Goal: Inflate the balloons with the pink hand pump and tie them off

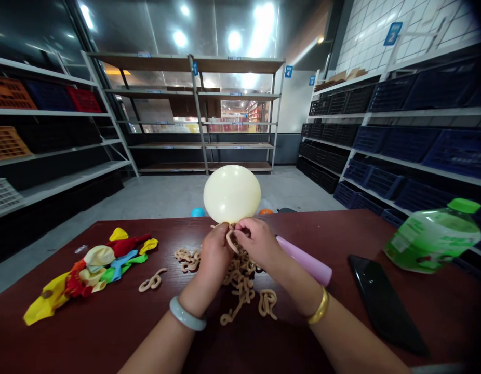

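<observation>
One cream balloon point(231, 193), round and inflated, sits at twelve o'clock from the hands, its neck end turned down towards them. The left hand point(217, 250) and right hand point(256, 240) meet there, each pinching with thumb and fingers at the neck — the exact grip is partly hidden. A tan strand point(231, 241) curves down between them. Around six o'clock, a heap of tan strands point(240, 278) lies tangled on the dark red table point(119, 332), under and just beside the hands. A loose curled strand point(152, 280) rests apart at eight o'clock; beyond it, towards nine, limp balloons point(102, 262) lie bunched in yellow, red, green, blue and cream. Near the right forearm, at four o'clock, is a lilac cylinder point(306, 262); further out lies a black phone point(384, 301), with a green bottle point(431, 239) at three o'clock. Metal shelving point(194, 93) stands at twelve, well beyond the table.
</observation>
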